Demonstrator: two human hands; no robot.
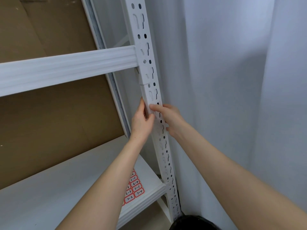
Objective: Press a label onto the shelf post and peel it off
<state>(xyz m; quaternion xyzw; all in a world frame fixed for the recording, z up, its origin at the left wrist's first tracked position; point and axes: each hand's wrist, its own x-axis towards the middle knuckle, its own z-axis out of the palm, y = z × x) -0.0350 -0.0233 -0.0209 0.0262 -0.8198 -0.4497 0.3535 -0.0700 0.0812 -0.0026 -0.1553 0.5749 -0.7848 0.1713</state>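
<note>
A white metal shelf upright (pixel 146 52) with rows of keyhole slots runs from the top of the view down to the floor. My left hand (pixel 142 121) grips its left edge just below a joint in the post, thumb on the front face. My right hand (pixel 169 118) wraps around the post's right side at the same height, with the fingers laid across the slotted front. A white horizontal beam (pixel 66 68) is hooked into the upright above both hands.
A white shelf board (pixel 66 188) lies below, with a sheet of red-bordered number labels (pixel 133 188) near its right end. Brown cardboard (pixel 49 122) lines the back of the rack. A white curtain (pixel 232 97) hangs to the right. A dark object (pixel 192 223) sits at the bottom.
</note>
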